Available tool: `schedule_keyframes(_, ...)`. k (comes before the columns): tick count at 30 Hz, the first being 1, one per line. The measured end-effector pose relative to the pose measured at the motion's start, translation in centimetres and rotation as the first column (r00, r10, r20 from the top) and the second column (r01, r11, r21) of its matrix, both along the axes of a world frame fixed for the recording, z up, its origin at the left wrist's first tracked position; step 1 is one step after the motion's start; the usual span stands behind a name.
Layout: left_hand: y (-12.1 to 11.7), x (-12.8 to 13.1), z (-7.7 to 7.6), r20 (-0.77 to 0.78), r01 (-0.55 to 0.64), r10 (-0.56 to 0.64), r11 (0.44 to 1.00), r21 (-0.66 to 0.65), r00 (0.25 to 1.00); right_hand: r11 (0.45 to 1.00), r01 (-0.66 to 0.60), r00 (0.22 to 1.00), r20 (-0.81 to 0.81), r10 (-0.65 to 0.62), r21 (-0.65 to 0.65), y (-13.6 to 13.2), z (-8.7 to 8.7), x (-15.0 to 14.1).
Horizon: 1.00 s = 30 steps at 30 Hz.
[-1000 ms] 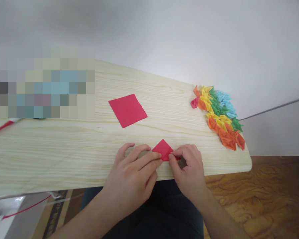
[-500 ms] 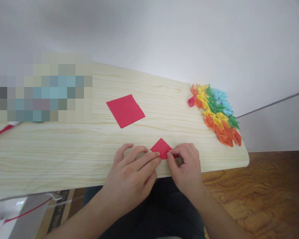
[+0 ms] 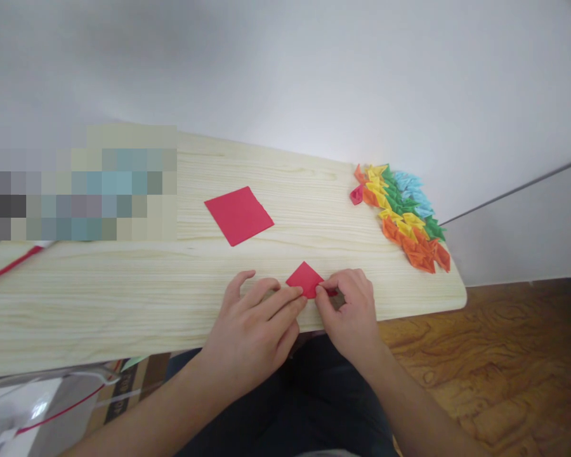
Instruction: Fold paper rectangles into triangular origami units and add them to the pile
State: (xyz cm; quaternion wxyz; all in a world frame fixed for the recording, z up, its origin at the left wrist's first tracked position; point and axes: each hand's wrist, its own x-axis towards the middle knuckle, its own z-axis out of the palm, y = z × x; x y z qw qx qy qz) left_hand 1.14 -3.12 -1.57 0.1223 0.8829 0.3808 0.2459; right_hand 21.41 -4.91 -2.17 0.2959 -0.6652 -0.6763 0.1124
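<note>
A small folded piece of red origami paper [image 3: 304, 276] lies near the table's front edge, one corner pointing away from me. My left hand [image 3: 257, 314] has its fingers stretched out, with the fingertips pressing on the paper's near left part. Thumb and forefinger of my right hand [image 3: 347, 298] pinch the paper at its near right side, where a red flap shows partly behind the fingers. Both hands cover some of the paper's lower edges. Farther back on the left lies a larger red square of paper [image 3: 239, 216], flat.
Several folded paper pieces in orange, yellow, green and light blue [image 3: 402, 212] stand in rows at the table's right end, with a small red folded piece [image 3: 356, 195] beside them. A red cable [image 3: 14, 265] is at the left. A white wall [image 3: 314, 76] borders the table [image 3: 147, 298].
The whole view has shifted slightly. Both hands stay at the small red paper in nearly the same pose, with the right-hand pinch kept.
</note>
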Motion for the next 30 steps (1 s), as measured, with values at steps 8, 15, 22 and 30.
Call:
schedule_keyframes(8,-0.2,0.2,-0.1,-0.005,0.012,-0.012,1.0,0.022,1.0,0.999,-0.042,0.999,-0.032,0.042,-0.001,0.4,0.1,0.6)
schedule_keyframes(15,-1.1,1.2,-0.1,0.005,-0.025,0.024,0.998,0.062,1.0,0.997,-0.04,0.999,0.021,0.039,0.066,1.4,0.2,0.9)
schedule_keyframes(22,-2.4,1.9,-0.4,0.02,-0.086,0.085,0.995,0.047,0.996,0.993,-0.087,0.995,0.049,0.084,0.076,1.0,-0.7,1.1)
schedule_keyframes(30,-1.6,1.6,0.2,0.064,-0.112,0.111,0.994,0.007,0.992,0.996,-0.079,0.996,0.04,0.077,0.049,0.5,-0.6,1.3)
